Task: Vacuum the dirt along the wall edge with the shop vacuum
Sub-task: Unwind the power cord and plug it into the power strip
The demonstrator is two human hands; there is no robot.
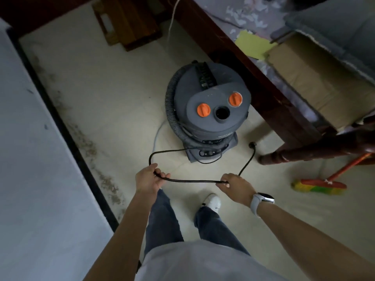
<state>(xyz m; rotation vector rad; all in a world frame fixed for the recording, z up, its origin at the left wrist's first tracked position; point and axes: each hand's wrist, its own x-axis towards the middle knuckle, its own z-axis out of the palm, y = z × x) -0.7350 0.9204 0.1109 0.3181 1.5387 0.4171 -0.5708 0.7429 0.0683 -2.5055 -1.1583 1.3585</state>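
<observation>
Power cord [194, 181] drawn taut between both hands, judged a preparatory step: paying out cable before plugging in. Left hand [149, 178] curls its fingers [162, 175] around the thin, smooth black cord; right hand [233, 184] pinches it likewise, the plug [252, 144] lying on the floor beyond its fingers. Shop vacuum [210, 110], a grey plastic drum with orange caps and ribbed hose, stands ahead of the fingertips; gritty dirt [101, 169] lines the dark baseboard left of the left fingers

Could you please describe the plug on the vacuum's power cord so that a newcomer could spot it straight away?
Find the grey shop vacuum on the pale floor. Just right of its base, near the dark wooden furniture leg, lies the plug. It is the small black knob ending the black cord.
</observation>
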